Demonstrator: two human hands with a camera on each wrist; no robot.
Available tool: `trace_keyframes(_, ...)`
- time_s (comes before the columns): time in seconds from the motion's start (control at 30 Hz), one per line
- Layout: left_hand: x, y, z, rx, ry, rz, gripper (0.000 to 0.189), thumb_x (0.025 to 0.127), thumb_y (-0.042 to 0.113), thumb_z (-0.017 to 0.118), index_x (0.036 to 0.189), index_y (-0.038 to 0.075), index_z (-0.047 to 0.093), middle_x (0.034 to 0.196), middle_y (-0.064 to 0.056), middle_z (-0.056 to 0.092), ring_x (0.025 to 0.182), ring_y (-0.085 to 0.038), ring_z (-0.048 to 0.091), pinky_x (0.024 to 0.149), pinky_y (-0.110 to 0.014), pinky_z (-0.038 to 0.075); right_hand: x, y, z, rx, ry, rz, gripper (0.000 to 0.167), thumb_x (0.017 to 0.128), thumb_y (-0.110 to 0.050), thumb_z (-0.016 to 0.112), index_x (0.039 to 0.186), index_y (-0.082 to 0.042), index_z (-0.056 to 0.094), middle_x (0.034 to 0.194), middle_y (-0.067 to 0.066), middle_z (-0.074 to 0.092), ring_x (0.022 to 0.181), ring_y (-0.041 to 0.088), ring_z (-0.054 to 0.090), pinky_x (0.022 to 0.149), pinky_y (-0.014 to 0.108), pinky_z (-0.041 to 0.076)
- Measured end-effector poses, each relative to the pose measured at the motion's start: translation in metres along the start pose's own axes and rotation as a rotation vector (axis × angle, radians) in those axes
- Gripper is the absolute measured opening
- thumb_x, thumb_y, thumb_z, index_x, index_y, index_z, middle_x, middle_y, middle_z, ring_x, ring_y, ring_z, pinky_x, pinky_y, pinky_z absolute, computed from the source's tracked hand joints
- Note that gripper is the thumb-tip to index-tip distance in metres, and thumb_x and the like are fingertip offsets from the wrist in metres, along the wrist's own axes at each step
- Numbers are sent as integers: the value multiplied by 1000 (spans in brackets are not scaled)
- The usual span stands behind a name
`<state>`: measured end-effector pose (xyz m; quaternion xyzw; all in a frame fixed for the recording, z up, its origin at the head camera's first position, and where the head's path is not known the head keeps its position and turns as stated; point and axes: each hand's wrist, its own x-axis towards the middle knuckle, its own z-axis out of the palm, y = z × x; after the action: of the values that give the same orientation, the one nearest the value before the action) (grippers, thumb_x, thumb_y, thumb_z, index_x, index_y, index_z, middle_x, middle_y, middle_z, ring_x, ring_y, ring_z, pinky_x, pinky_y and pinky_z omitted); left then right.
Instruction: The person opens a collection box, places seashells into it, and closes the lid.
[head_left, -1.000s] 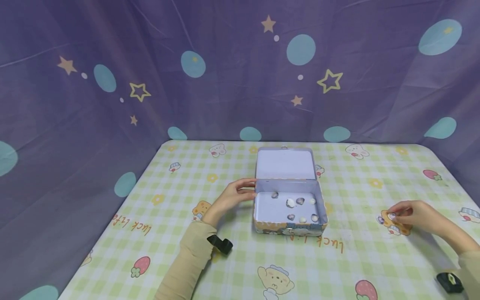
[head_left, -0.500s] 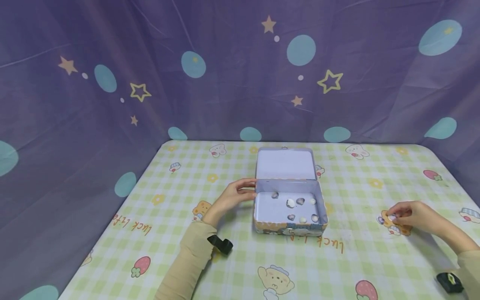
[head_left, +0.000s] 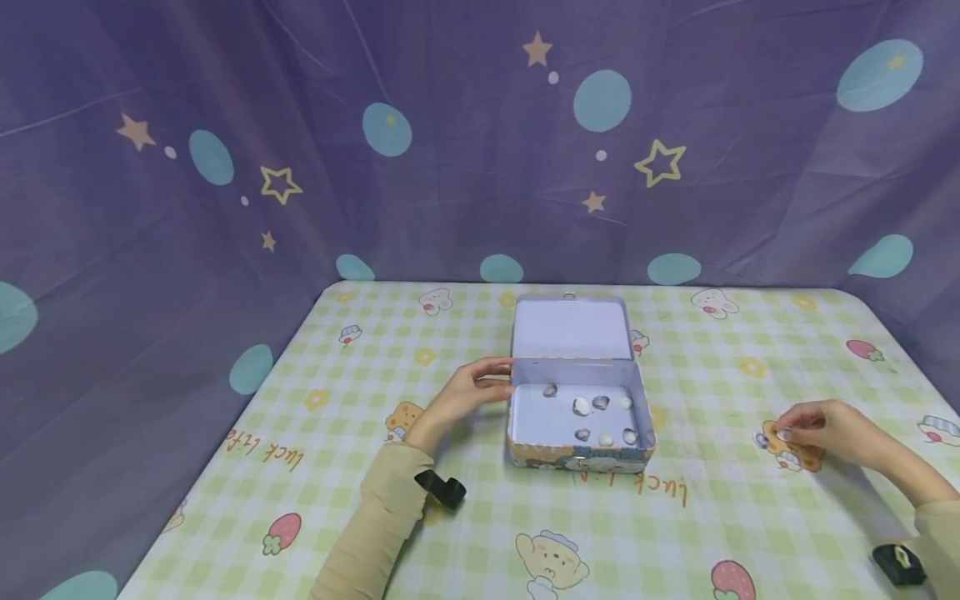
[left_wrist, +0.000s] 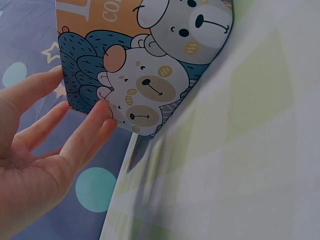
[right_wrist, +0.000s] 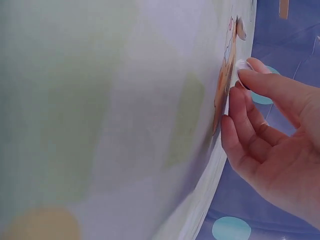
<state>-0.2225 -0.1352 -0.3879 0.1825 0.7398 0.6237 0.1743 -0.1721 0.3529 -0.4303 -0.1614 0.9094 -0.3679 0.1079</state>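
A patterned metal tin box (head_left: 585,458) stands on the table with its lid (head_left: 572,327) raised at the back. Several small seashells (head_left: 601,402) lie scattered on its white floor. At the box's left side is my left hand (head_left: 463,396); its fairly straight fingers rest against the wall, which carries cartoon bears (left_wrist: 150,90) in the left wrist view. Off to the right, my right hand (head_left: 836,429) pinches a small pale seashell (right_wrist: 243,66) between thumb and index finger, close to the tabletop. Another seashell (head_left: 761,439) lies on the cloth just left of those fingertips.
A green-and-white checked cloth (head_left: 465,542) printed with cartoon figures covers the table. Behind it hangs a purple curtain (head_left: 465,208) with stars and blue ovals. Between the tin box and my right hand lies a stretch of cloth.
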Motion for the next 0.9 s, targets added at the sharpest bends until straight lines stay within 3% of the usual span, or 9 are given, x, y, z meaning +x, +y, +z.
trace_keyframes(0.2, 0, 0, 0, 5, -6, 5, 50, 83, -2, 57, 128, -8, 37, 129, -29, 38, 112, -42, 44, 89, -33, 46, 6, -8, 2, -149, 97, 43, 8, 83, -8, 60, 85, -4, 68, 76, -5, 61, 60, 0, 46, 50, 19, 41)
trace_keyframes(0.47, 0, 0, 1, 3, -5, 15, 49, 83, -4, 55, 128, -10, 36, 129, -31, 37, 112, -44, 43, 88, -33, 47, 15, -29, 5, -130, 129, 36, 13, 85, -13, 59, 88, -3, 65, 77, 0, 60, 58, 3, 48, 46, 21, 40)
trace_keyframes(0.73, 1, -3, 0, 19, -3, 13, 50, 83, -1, 57, 128, -8, 37, 129, -29, 38, 112, -42, 44, 88, -33, 47, 25, -48, 11, -175, 212, -107, 8, 82, -4, 60, 87, -3, 66, 75, -1, 60, 57, 4, 50, 47, 19, 39)
trace_keyframes(0.9, 7, -18, -4, 8, 5, 20, 50, 82, 2, 59, 128, -4, 40, 129, -25, 40, 111, -39, 47, 88, -32, 48, 30, -58, 14, -164, 237, -163, 8, 81, -3, 61, 87, -3, 66, 76, -3, 60, 60, 1, 51, 46, 20, 41)
